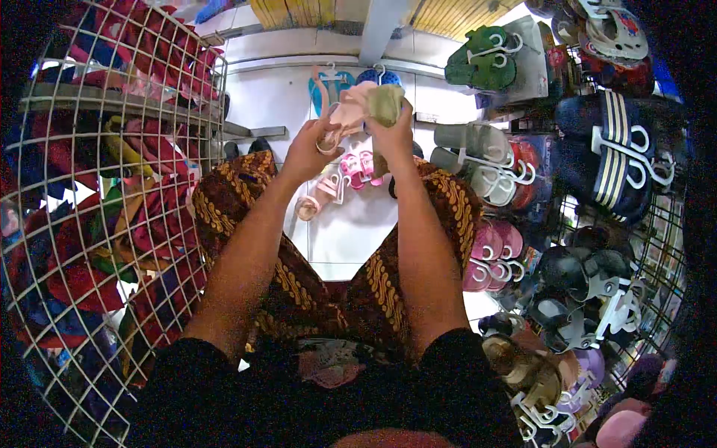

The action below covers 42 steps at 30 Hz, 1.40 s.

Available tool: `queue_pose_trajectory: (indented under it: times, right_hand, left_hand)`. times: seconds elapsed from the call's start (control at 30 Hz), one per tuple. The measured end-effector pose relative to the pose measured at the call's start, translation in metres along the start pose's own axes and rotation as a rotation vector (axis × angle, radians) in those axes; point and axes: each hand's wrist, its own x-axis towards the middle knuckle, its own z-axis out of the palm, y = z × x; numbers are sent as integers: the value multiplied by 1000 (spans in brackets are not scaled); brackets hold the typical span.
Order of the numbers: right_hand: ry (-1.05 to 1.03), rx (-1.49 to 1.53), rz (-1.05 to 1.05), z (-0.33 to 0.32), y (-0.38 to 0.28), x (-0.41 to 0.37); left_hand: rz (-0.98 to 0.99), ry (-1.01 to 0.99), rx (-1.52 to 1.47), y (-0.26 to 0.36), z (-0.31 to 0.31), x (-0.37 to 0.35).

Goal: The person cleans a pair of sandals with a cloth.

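My left hand (308, 153) is closed on a pale pink sandal (349, 110) with a strap and a white hanger or buckle part at its lower end. In my right hand (393, 134) is a light green piece (385, 104), beside the pink sandal and overlapping its edge. On the white floor below lie a beige-pink pair (320, 196) with a white hanger and bright pink sandals (358, 168). Beyond my hands are a teal pair (321, 91) and a blue pair (370, 76), partly hidden.
A wire grid rack (112, 187) with red and dark items stands at the left. On the right, racks hold many sandals on white hangers, including green ones (478, 67) and dark striped ones (612, 153). Patterned trousers cover my bent legs.
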Motion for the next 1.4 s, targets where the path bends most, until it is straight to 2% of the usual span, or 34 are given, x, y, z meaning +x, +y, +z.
queue_pose_trajectory:
  times: [0.07,0.1,0.13,0.2,0.27,0.3,0.33,0.37,0.4,0.43,0.5,0.53,0.57,0.63,0.67,0.7,0.73,0.77,0.87,0.9,0.93,1.0,1.03,1.13,1.17,1.27,1.3,1.4]
  right_hand:
    - [-39,42,-2,-2,-1,4]
    - [-165,-101,-78,2,4,5]
    - [-154,-48,-203,6,10,2]
    - [34,53,39,7,19,10]
    - [221,142,105,-6,8,12]
    - [155,98,-51,-5,11,13]
    - [13,2,-32,-3,8,8]
    - [-62,-18,-91,6,18,9]
    - [-141,-42,-149,9,16,7]
    - [-107,23,-174,6,17,7]
    - [110,38,60,-9,7,11]
    - [216,48,184,-14,3,10]
    - [312,167,158,-10,19,13]
    - [360,114,244,-14,7,7]
    - [380,80,281,-18,1,7]
    - [428,184,331,-21,0,10]
    - [548,92,243,-18,11,21]
    - [512,111,292,-20,26,25]
    - [497,4,229,-19,36,28]
    - [446,52,255,-19,37,28]
    - [395,98,282,-19,38,28]
    - [170,402,503,-23,32,26]
    - [128,674,495,-29,17,18]
    - [-25,1067,349,-27,10,20]
    - [-106,1126,356,-27,9,23]
    - [-72,973,331,-30,1,19]
    - [-46,816,182,-28,-5,17]
    - [-20,559,61,-22,7,21]
  left_hand:
    - [-18,-18,29,-4,1,4]
    - [56,73,9,-8,1,5]
    - [1,50,-7,-12,3,6]
    - [-110,8,-39,-11,4,4]
    - [-120,-17,-49,10,-2,1]
    - [-133,-9,-80,11,-1,1]
    - [-145,-3,-112,11,1,3]
    - [-222,-1,-283,3,3,4]
    - [-266,0,-271,6,1,6]
    - [-312,-1,-259,8,-2,6]
    - [-354,5,-224,18,-5,5]
    - [-289,12,-284,10,0,4]
    - [-225,19,-343,-5,9,5]
    - [-169,-5,-415,-24,14,8]
    - [-129,24,-344,-28,14,6]
    - [-87,61,-278,-17,6,7]
    - [-47,101,-214,-6,0,8]
    - [-100,89,-197,3,-5,7]
    - [-89,39,-89,8,-12,7]
    - [-22,88,-223,10,-10,6]
    - [-13,86,-230,11,-10,5]
    - [6,87,-238,15,-14,6]
    - [48,93,-174,16,-16,7]
    - [60,87,-232,14,-20,9]
    - [78,94,-72,12,-24,11]
    - [-72,42,-271,34,-38,7]
    - [-48,18,-446,28,-34,11]
    - [-50,-15,-683,19,-26,12]
